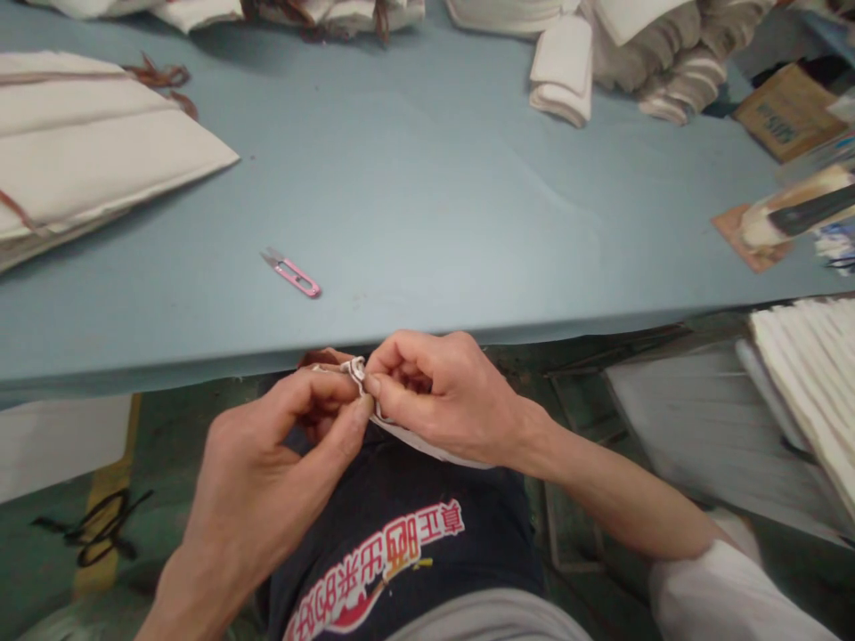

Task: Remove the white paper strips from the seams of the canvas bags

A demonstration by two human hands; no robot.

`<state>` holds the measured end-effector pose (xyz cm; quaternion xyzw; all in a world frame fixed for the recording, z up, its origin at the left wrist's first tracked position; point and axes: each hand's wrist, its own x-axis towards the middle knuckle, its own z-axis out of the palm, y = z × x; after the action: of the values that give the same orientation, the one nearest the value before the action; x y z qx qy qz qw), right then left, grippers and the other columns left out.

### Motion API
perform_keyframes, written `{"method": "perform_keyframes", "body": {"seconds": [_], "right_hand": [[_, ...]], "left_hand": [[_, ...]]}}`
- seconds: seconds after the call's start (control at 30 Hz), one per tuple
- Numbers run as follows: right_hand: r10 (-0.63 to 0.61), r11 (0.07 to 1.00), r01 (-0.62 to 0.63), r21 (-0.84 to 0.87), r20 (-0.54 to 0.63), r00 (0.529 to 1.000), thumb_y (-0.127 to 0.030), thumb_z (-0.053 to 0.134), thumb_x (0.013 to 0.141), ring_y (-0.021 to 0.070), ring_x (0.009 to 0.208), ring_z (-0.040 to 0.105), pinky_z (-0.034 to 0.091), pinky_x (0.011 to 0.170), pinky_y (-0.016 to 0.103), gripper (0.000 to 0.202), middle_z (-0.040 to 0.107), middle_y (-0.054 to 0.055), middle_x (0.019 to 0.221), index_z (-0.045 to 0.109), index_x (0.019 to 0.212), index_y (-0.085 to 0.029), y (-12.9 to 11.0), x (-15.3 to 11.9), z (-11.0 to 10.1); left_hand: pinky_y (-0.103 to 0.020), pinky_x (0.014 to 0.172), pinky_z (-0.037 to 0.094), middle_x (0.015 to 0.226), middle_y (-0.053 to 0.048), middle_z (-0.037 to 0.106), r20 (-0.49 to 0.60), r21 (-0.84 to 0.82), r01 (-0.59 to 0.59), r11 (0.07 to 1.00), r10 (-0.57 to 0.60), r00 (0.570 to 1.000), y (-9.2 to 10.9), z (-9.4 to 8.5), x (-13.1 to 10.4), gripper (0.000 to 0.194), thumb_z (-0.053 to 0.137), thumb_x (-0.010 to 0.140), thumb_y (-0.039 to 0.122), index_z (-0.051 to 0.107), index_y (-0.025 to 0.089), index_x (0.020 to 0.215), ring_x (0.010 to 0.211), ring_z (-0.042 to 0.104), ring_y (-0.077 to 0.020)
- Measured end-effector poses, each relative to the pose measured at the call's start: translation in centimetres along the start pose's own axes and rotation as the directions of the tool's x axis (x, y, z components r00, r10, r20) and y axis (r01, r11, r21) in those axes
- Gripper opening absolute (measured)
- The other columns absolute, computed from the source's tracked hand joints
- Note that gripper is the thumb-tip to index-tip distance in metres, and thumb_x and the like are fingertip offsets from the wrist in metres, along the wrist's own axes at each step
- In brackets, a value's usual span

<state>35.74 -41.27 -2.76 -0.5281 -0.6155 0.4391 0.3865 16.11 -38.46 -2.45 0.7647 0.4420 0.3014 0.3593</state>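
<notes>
Just off the table's front edge, both hands meet over a dark printed apron [394, 543]. My left hand [287, 445] pinches a piece of off-white cloth [356, 369] between thumb and index finger. From the other side, my right hand [441, 387] grips the same cloth with its thumb and curled fingers. A strip of the cloth runs below the right hand, and the rest of it is largely hidden. A brown bit shows behind the left fingers. Pink thread snips [294, 273] lie on the table, apart from both hands.
A blue-grey cover lies over the table [427, 205]. Flat off-white cloth pieces with brown ties [100, 142] lie at left. Folded cloth stacks [647, 53] are at the back right, near a cardboard box [788, 111]. A black-handled brush [802, 214] rests at the right edge.
</notes>
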Motion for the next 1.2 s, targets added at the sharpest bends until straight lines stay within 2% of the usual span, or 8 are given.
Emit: {"method": "perform_keyframes", "body": {"seconds": [0.13,0.4,0.6,0.77,0.83,0.9,1.03,1.2], "right_hand": [[-0.107,0.949,0.111,-0.294,0.029,0.994,-0.019,0.057,0.102,0.0077,0.056,0.056,0.036,0.056,0.021,0.014,0.067,-0.003,0.069,0.064,0.091,-0.016,-0.2,-0.3,-0.2],[-0.321,0.629,0.292,-0.720,0.102,0.942,-0.016,0.042,0.108,0.0147,0.060,0.064,0.025,0.051,0.031,0.028,0.073,0.004,0.075,0.066,0.093,-0.017,0.2,-0.7,0.3],[-0.079,0.948,0.063,-0.312,-0.039,0.996,-0.023,0.052,0.096,0.0095,0.054,0.049,0.031,0.055,0.024,0.009,0.058,-0.005,0.066,0.056,0.089,-0.019,1.3,-0.4,0.9],[0.201,0.958,-0.200,0.207,0.014,0.979,-0.040,0.056,0.098,0.0088,0.058,0.041,0.033,0.052,0.021,0.025,0.050,-0.007,0.067,0.053,0.083,-0.021,2.1,-1.0,1.3],[0.228,0.933,-0.225,0.282,0.022,0.973,-0.045,0.056,0.099,0.0090,0.058,0.041,0.035,0.052,0.021,0.029,0.050,-0.006,0.069,0.054,0.084,-0.020,2.2,-1.3,1.2],[0.181,0.954,-0.176,0.244,0.004,0.984,-0.043,0.057,0.100,0.0088,0.057,0.043,0.035,0.051,0.021,0.028,0.052,-0.006,0.069,0.056,0.086,-0.020,2.1,-1.6,0.8],[-0.077,0.991,0.079,-0.107,0.022,0.997,-0.034,0.057,0.106,0.0084,0.060,0.052,0.036,0.056,0.021,0.020,0.065,-0.004,0.074,0.062,0.096,-0.018,1.2,-1.9,-1.0],[-0.308,0.684,0.326,-0.653,0.146,0.940,-0.023,0.045,0.113,0.0141,0.071,0.068,0.037,0.061,0.028,0.030,0.079,0.006,0.084,0.069,0.096,-0.015,-0.3,-2.0,-2.4]], "left_hand": [[-0.017,0.054,0.049,0.067,0.007,0.078,0.064,0.010,0.070,0.997,-0.071,0.995,0.7,-0.2,0.6,0.015,0.069,0.089,0.028,0.080,0.023,0.080,0.052,0.068,-0.0094],[-0.019,0.049,0.041,0.058,0.006,0.068,0.091,0.025,0.088,0.996,-0.089,0.992,1.2,0.1,0.8,0.019,0.066,0.088,0.028,0.076,0.022,0.072,0.048,0.059,-0.0086],[-0.020,0.044,0.032,0.053,0.006,0.053,0.100,-0.283,0.338,0.898,-0.323,0.941,0.2,2.0,0.8,0.021,0.070,0.078,0.031,0.067,0.020,0.061,0.047,0.043,-0.0082],[-0.020,0.039,0.023,0.045,0.010,0.040,0.378,-0.695,0.595,0.403,-0.499,0.780,-0.4,3.8,0.2,0.031,0.081,0.070,0.033,0.055,0.022,0.057,0.040,0.028,-0.0059],[-0.020,0.040,0.023,0.044,0.011,0.039,0.422,-0.733,0.599,0.321,-0.476,0.771,-0.4,4.1,0.0,0.035,0.085,0.070,0.034,0.054,0.023,0.058,0.040,0.026,-0.0058],[-0.020,0.042,0.025,0.047,0.010,0.042,0.370,-0.719,0.553,0.421,-0.442,0.817,-0.2,3.9,-0.2,0.033,0.084,0.075,0.033,0.057,0.022,0.060,0.043,0.030,-0.0065],[-0.022,0.045,0.030,0.055,0.006,0.051,0.213,-0.467,0.382,0.797,-0.318,0.924,0.3,2.5,-0.1,0.025,0.077,0.085,0.032,0.066,0.022,0.065,0.049,0.040,-0.0094],[-0.026,0.050,0.042,0.065,0.002,0.070,0.134,-0.135,0.161,0.978,-0.143,0.980,1.5,1.3,-0.1,0.022,0.066,0.091,0.035,0.072,0.025,0.072,0.052,0.058,-0.0146]]}}
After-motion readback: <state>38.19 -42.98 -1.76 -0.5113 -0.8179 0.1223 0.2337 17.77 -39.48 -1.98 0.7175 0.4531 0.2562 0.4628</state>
